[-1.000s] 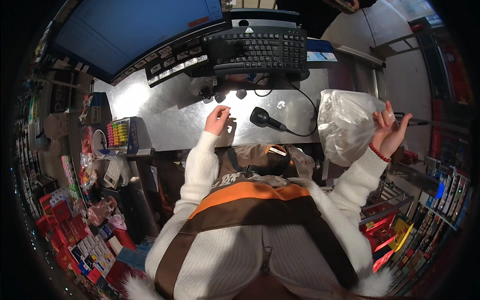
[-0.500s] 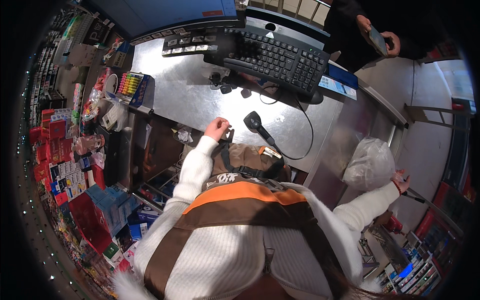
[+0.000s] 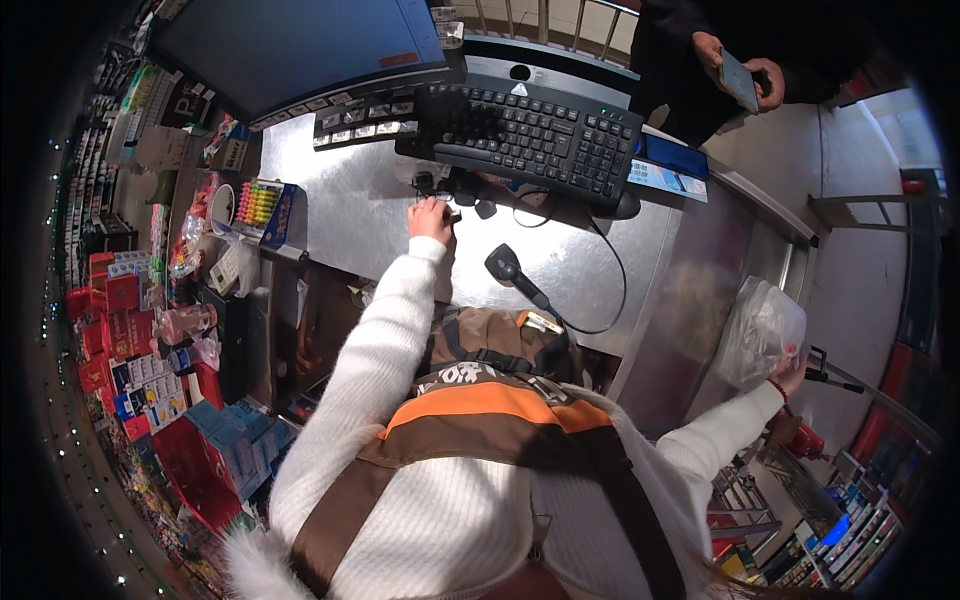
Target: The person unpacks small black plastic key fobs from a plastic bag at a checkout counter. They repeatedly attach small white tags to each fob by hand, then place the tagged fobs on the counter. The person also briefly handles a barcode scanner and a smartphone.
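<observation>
My left hand (image 3: 430,218) is over the metal counter (image 3: 355,205), its fingers bent and close together beside several small black objects (image 3: 462,188) below the keyboard. What its fingertips hold, if anything, is hidden. A black handheld scanner (image 3: 510,272) lies to the right of that hand, its cable curving toward the keyboard. At the far right, my right hand (image 3: 789,370) is at the edge of a translucent plastic bag (image 3: 752,335), with its fingers closed on the film. The bag looks full and rounded; its contents do not show clearly.
A black keyboard (image 3: 535,140) and a monitor (image 3: 300,55) stand at the back. A phone (image 3: 675,155) lies on the counter's right side. Beyond it, another person's hands hold a phone (image 3: 738,82). Boxed goods (image 3: 265,212) crowd the left.
My left hand has reached forward to the small black objects. My right hand has moved in against the plastic bag, which has shifted slightly to the right and changed shape.
</observation>
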Demonstrator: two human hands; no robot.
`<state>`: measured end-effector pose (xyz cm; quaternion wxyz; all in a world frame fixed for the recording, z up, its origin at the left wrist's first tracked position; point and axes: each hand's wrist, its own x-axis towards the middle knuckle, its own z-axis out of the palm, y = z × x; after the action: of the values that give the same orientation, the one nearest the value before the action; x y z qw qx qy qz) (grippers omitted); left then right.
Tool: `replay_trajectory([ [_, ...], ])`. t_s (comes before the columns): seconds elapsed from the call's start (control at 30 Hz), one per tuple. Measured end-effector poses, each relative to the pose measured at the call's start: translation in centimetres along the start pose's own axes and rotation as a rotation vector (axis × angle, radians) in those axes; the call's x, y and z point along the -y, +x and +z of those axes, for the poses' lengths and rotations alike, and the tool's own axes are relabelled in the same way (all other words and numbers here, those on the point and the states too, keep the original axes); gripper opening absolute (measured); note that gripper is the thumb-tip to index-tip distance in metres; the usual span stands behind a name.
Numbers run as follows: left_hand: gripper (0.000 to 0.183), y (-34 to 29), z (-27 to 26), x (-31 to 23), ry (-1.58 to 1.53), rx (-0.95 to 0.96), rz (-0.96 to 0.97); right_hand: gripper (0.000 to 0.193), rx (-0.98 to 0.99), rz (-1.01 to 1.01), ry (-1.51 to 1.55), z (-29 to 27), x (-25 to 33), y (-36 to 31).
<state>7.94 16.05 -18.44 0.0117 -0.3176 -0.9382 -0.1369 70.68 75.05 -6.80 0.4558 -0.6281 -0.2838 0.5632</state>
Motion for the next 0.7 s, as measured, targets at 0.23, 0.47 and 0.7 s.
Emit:
replay_trajectory([
  [0.23, 0.022, -5.0, -1.2, 1.5, -0.246, -0.027, 0.165, 0.065, -0.266, -0.159, -0.257, 1.1, -2.0, -3.9],
  [0.47, 0.031, -5.1, -1.9, 1.8, -0.354, -0.071, -0.042, 0.061, -0.317, -0.884, -0.689, 18.1, -14.5, -22.4],
  [0.7, 0.043, -1.8, -1.4, 1.7, -0.407, 0.170, -0.004, 0.042, 0.650, -0.669, -0.633, 31.8, -25.3, -43.3],
])
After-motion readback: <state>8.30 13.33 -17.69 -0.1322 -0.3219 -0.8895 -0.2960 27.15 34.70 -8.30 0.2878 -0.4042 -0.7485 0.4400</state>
